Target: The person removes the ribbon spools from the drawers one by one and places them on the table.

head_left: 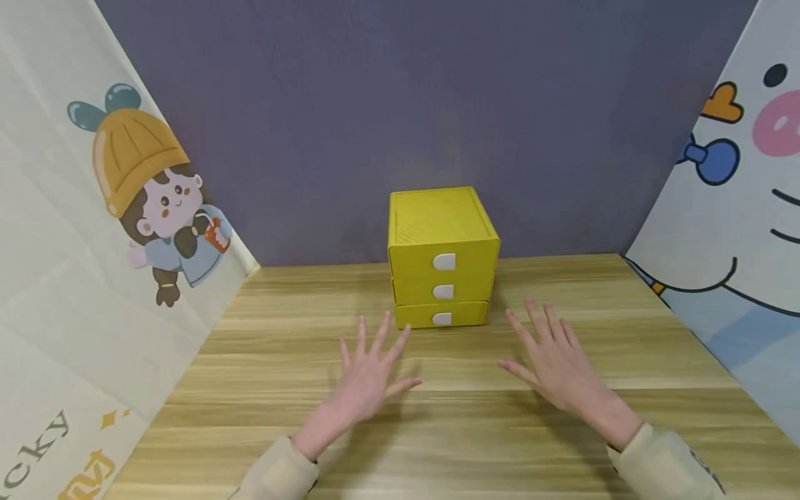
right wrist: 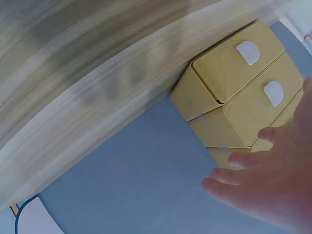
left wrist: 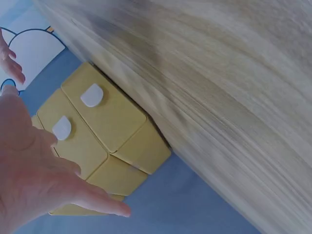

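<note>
A yellow drawer box [head_left: 444, 215] with three stacked drawers stands at the back of the wooden table, against the dark wall. Each drawer front has a white tab handle [head_left: 444, 262], and all three drawers are closed. My left hand [head_left: 365, 382] is in front of the box and to its left, fingers spread, holding nothing. To the right of the box, my right hand [head_left: 559, 368] has its fingers spread too and holds nothing. Both wrist views show the box beyond the hands, the left hand [left wrist: 39, 170] and the right hand [right wrist: 278, 170], apart from it.
The wood-grain table [head_left: 462, 430] reaches back to a grey-blue wall [head_left: 350, 125]. On the left is a white panel [head_left: 50, 292] with a cartoon child in an orange hat. A panel [head_left: 706, 229] with a pink-cheeked cartoon face bounds the right side.
</note>
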The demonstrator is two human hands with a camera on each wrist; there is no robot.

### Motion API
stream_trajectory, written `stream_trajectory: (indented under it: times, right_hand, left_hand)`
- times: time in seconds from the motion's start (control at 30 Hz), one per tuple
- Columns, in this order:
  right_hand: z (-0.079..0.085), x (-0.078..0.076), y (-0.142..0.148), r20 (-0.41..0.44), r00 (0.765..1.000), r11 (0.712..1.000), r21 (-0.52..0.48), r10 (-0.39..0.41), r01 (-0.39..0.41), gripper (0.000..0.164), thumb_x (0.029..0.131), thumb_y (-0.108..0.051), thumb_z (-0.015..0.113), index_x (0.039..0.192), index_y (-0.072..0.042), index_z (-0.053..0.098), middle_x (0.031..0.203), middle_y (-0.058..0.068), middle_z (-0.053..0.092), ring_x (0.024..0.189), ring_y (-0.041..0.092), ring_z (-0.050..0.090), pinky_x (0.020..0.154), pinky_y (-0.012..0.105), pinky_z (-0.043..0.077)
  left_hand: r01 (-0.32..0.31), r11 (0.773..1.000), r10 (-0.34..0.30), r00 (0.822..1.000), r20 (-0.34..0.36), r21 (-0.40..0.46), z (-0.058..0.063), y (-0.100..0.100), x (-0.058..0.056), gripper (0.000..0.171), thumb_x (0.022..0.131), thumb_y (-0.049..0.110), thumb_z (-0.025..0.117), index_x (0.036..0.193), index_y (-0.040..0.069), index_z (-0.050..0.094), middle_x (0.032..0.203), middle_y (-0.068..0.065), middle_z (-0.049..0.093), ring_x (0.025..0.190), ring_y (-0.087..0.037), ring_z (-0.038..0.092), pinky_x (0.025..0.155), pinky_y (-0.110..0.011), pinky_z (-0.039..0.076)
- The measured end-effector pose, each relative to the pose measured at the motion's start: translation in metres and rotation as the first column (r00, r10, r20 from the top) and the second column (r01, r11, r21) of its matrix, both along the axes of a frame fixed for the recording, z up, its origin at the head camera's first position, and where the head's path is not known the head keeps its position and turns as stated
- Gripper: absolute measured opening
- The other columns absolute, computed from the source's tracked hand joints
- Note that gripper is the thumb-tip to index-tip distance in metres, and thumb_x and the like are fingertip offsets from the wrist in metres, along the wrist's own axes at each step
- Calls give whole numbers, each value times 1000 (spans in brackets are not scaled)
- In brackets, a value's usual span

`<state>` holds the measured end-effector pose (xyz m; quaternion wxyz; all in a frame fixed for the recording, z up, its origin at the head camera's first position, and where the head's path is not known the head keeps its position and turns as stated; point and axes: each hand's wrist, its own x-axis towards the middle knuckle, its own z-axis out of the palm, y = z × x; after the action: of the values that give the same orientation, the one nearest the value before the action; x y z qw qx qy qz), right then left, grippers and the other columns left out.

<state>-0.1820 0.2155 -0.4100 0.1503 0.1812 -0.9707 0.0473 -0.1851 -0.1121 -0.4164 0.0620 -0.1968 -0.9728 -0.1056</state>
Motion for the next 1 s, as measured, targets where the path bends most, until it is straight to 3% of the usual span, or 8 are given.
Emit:
stream_trajectory:
  times: [0.13, 0.27, 0.4, 0.47, 0.6, 0.77, 0.87, 1.0]
  right_hand:
    - [3, -5, -5, -26, 1000, 999, -32, 16, -17, 80, 97, -56, 53, 156, -7, 28, 158, 29, 28, 140, 53, 33, 110, 70, 34]
    - [7, -12, -13, 24, 999, 984, -173, 37, -33, 70, 101, -49, 50, 149, 0, 38, 145, 28, 47, 128, 48, 49, 103, 66, 44]
    - [12, -24, -26, 158, 985, 911, -413, 75, -4, 59, 105, -46, 42, 138, 2, 50, 128, 22, 62, 113, 37, 62, 93, 53, 54]
    - [16, -30, -33, 247, 962, 830, -557, 115, 44, 55, 106, -46, 39, 132, 1, 55, 120, 19, 66, 105, 30, 66, 85, 47, 58]
    - [26, -42, -50, 410, 882, 607, -769, 232, 198, 61, 106, -51, 36, 128, 3, 55, 112, 19, 68, 92, 20, 69, 74, 32, 60]
    - [37, -57, -69, 512, 774, 372, -846, 372, 380, 71, 103, -56, 37, 132, 8, 50, 106, 8, 69, 87, 12, 68, 73, 22, 58]
    - [43, -66, -78, 514, 738, 270, -858, 438, 437, 74, 101, -58, 41, 133, 8, 49, 97, -3, 71, 84, 10, 68, 73, 20, 57]
    - [49, -75, -89, 491, 700, 155, -859, 519, 488, 78, 99, -62, 44, 135, 7, 50, 92, -7, 73, 81, 8, 67, 73, 19, 55]
  left_hand:
    - [9, 997, -11, 999, 31, 75, 3, -4, -8, 89, 91, 69, 45, 160, 31, 2, 166, -4, -11, 148, -53, -5, 109, -79, 7]
    - [15, 973, -33, 997, 72, 232, 6, -9, -21, 90, 96, 61, 48, 161, 22, 1, 167, -7, -8, 151, -47, -4, 112, -77, 10]
    - [21, 888, -81, 990, 112, 459, 13, -15, -38, 80, 102, 44, 51, 161, 10, 9, 168, -15, 5, 154, -42, 6, 120, -69, 13]
    - [6, 815, -106, 985, 139, 580, 17, -18, -49, 74, 104, 39, 49, 160, 7, 12, 167, -17, 12, 153, -42, 12, 122, -65, 15]
    - [-68, 668, -143, 966, 217, 741, 35, -22, -69, 68, 107, 42, 39, 159, 5, 15, 164, -21, 21, 151, -42, 23, 123, -58, 22]
    - [-177, 533, -173, 934, 311, 827, 52, -24, -100, 70, 106, 51, 34, 159, 10, 16, 164, -18, 22, 151, -38, 26, 123, -55, 27]
    - [-215, 473, -177, 927, 332, 854, 58, -23, -119, 72, 103, 58, 34, 160, 17, 17, 166, -12, 20, 151, -35, 25, 121, -57, 30]
    - [-213, 442, -169, 934, 314, 871, 69, -20, -135, 75, 101, 62, 34, 160, 19, 17, 167, -8, 18, 152, -33, 24, 120, -57, 32]
